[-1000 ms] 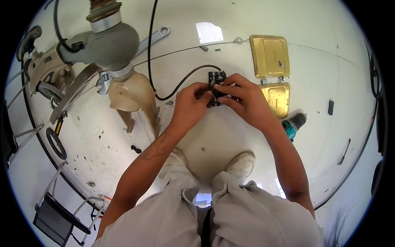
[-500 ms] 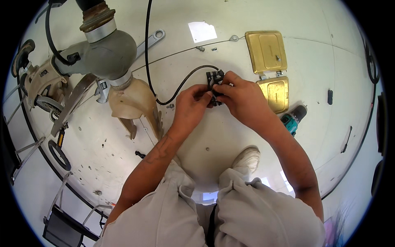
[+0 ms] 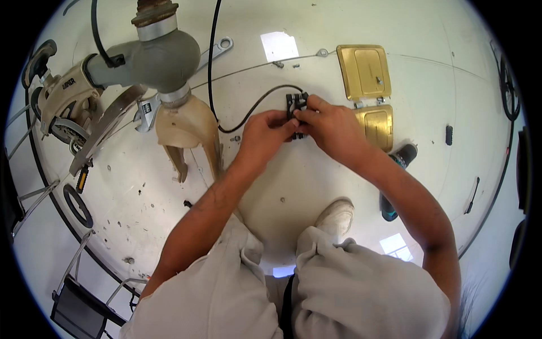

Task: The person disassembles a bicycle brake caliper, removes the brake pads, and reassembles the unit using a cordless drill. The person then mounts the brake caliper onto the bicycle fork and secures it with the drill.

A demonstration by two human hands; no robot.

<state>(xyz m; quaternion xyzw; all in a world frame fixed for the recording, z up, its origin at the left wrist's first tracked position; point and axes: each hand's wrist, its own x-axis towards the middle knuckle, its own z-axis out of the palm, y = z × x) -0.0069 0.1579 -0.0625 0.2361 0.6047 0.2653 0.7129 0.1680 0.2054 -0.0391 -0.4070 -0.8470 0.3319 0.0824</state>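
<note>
Pinching one black part (image 3: 291, 103) at upper centre, left hand (image 3: 262, 135) and right hand (image 3: 335, 129) partly hide it; two gold plates (image 3: 364, 72) lie upper right, one drill (image 3: 406, 153) partly behind the right forearm (image 3: 403, 186).

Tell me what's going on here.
A person is working on a small black part with both bare hands. The left hand and right hand pinch it from either side, their fingers hiding much of it. A black cable runs to its top end. To the left stands a tan fork; to the right, two gold plates lie on the floor, with a drill partly hidden behind the right forearm.
</note>
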